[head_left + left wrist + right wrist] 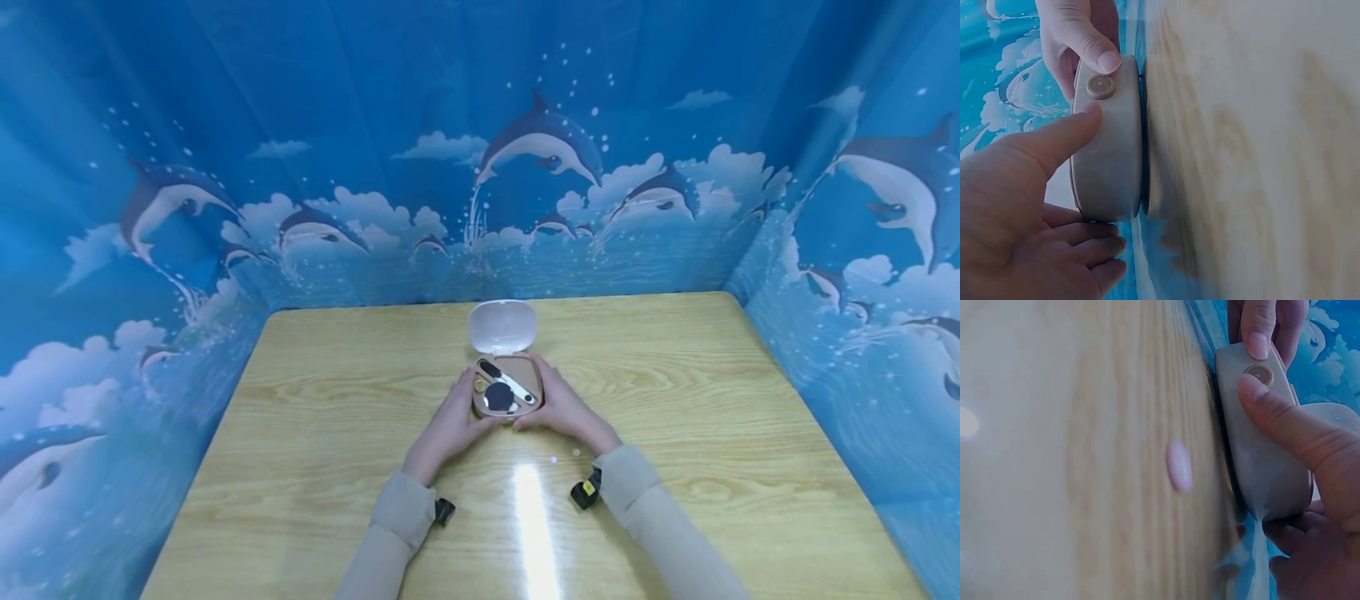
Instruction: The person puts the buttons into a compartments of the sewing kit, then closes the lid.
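Observation:
A small rounded beige case point(528, 369) with a round button point(1100, 86) on its front sits toward the back of the table, its white lid point(502, 326) raised behind it. Inside lie a dark round disc point(498, 397), a slim white-and-black tool point(513, 385) set diagonally, and a small gold ring-like piece point(479, 386). My left hand point(453, 417) grips the case's left side, thumb on the front beside the button. From the right, my right hand point(562, 407) holds the opposite side the same way, thumb by the button.
Two small pale bits point(553, 459) show on the wooden table point(337, 442) in front of the right hand; one looks pink and oval in the right wrist view. Blue dolphin-print curtains point(375, 125) enclose the back and sides. Each wrist wears a small black camera point(585, 493).

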